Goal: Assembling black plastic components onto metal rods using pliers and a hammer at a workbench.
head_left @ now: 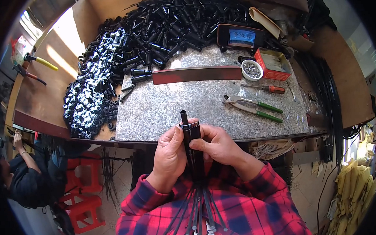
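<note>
In front of my chest I hold an umbrella frame [193,153], a bundle of thin black ribs around a black tube whose end sticks up. My left hand [169,151] is closed round its left side, with the thumb near the collar at the top. From the right, my right hand [216,145] grips the same bundle, thumb pressed across the ribs. Below my hands the ribs fan out toward my checked shirt. On the speckled stone slab [166,108] beyond lie pincers with green handles [254,108] and a screwdriver [270,89].
A heap of black plastic tube parts [171,28] fills the back; small black fittings [86,101] pile at left. A dark red strip [196,75], a bowl of metal bits [252,70], a red box [274,64] and a phone [240,36] stand behind. Another person [29,175] sits at left.
</note>
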{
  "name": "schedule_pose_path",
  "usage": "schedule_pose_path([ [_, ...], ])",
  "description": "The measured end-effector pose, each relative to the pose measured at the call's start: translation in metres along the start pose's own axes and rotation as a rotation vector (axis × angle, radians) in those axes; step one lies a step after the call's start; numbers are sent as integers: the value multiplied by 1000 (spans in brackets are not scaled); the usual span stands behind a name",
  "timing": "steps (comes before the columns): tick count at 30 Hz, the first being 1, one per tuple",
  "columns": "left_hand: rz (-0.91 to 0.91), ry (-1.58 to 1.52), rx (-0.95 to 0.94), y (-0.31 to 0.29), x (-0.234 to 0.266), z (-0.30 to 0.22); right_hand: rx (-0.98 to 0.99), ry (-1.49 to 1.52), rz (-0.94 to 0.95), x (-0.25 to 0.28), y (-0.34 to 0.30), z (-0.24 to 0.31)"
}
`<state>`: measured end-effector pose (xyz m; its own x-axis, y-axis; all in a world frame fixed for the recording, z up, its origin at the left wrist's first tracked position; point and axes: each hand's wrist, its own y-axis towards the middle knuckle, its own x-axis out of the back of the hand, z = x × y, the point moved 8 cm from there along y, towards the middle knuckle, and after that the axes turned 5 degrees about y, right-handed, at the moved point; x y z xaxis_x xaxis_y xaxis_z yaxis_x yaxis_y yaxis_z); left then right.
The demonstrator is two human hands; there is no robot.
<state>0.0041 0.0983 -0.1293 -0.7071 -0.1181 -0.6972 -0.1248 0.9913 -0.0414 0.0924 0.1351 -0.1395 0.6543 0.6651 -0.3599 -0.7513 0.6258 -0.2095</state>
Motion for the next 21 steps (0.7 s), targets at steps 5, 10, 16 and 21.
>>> schedule_pose_path([
  [5, -34, 6, 1, -2, 2, 0, -7, 6, 54, -2, 2, 0],
  [10, 1, -4, -11, -2, -3, -1, -19, -6, 64, -3, 1, 0],
  [16, -10, 61, -45, -3, -3, -1, -5, 14, 119, 1, 5, -4],
  [21, -41, 147, -124, -8, -4, 1, -4, 73, 65, -3, 4, 0],
])
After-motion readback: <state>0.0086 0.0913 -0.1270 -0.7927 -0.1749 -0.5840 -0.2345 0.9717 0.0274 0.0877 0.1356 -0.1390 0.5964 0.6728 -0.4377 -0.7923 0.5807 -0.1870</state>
